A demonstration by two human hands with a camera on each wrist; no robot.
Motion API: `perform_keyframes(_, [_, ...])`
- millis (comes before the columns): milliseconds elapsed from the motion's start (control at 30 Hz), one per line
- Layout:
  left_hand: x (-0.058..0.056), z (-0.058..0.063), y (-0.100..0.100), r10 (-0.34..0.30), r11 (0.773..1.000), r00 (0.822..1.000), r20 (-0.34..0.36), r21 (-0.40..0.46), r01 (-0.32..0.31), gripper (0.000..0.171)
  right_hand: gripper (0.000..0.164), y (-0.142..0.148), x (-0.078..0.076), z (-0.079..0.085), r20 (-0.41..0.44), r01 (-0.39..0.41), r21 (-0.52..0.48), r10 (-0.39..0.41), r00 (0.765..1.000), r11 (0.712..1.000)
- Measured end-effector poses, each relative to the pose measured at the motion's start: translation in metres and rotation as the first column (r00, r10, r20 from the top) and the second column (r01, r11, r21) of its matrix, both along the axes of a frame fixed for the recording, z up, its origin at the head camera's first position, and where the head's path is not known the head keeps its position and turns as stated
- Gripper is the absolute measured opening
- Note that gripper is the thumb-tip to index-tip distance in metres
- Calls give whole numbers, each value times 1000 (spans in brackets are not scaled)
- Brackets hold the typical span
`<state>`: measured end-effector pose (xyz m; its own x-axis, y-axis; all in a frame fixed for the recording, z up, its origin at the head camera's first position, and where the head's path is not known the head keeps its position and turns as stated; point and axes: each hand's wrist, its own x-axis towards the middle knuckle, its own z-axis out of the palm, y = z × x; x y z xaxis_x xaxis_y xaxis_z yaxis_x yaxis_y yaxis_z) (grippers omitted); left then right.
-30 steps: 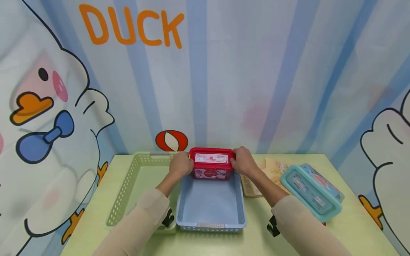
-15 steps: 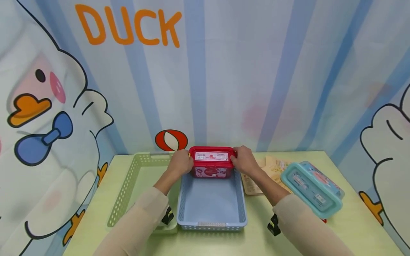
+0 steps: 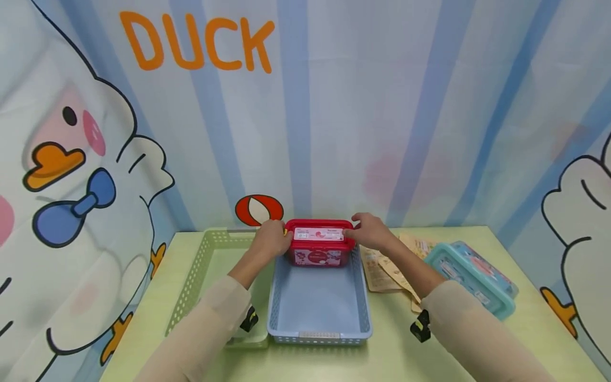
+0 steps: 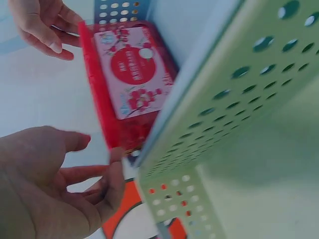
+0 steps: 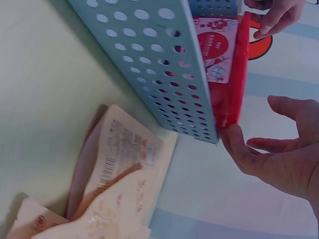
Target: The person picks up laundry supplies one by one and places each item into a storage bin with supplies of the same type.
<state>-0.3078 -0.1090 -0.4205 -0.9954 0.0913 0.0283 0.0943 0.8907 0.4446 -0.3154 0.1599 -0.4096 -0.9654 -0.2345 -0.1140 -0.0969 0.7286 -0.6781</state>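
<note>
A red lidded plastic box (image 3: 319,245) with a pink floral label sits at the far end inside the light blue basket (image 3: 321,335). At its left end is my left hand (image 3: 270,239); in the left wrist view the thumb stands apart from the box, and a fingertip (image 4: 116,154) is at its corner. My right hand (image 3: 372,232) is at the right end. Its thumb is raised away, while one fingertip (image 5: 234,133) touches the box near the basket rim. Neither hand is wrapped round the box.
Left of the blue basket stands a green perforated basket (image 3: 192,281), partly behind the left arm. Brown paper packages (image 3: 382,273) lie to the right. Beyond them a teal-lidded box (image 3: 470,278) lies tilted near the table's right side. A printed curtain (image 3: 343,132) hangs behind.
My right hand has loosened from the red box, its fingers spreading and lifting slightly. The left hand's grip has also loosened. The box stays in the blue basket.
</note>
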Motion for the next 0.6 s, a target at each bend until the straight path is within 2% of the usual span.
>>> perform_keyframes(100, [3,10,0,-38,998,999,22,-41,39,39,67,3,1,9,58,-47,-37,49,997,998])
perform_keyframes(267, [11,30,-2,-150,983,988,43,-99,153,60,71,5,3,26,110,-145,-40,148,983,989])
perform_keyframes(433, [18,50,-3,-219,967,975,36,-124,222,67,78,11,10,46,66,-246,69,242,968,967])
perform_keyframes(600, [27,62,-4,-248,962,969,2,-116,246,79,83,20,18,57,-3,-326,216,335,942,920])
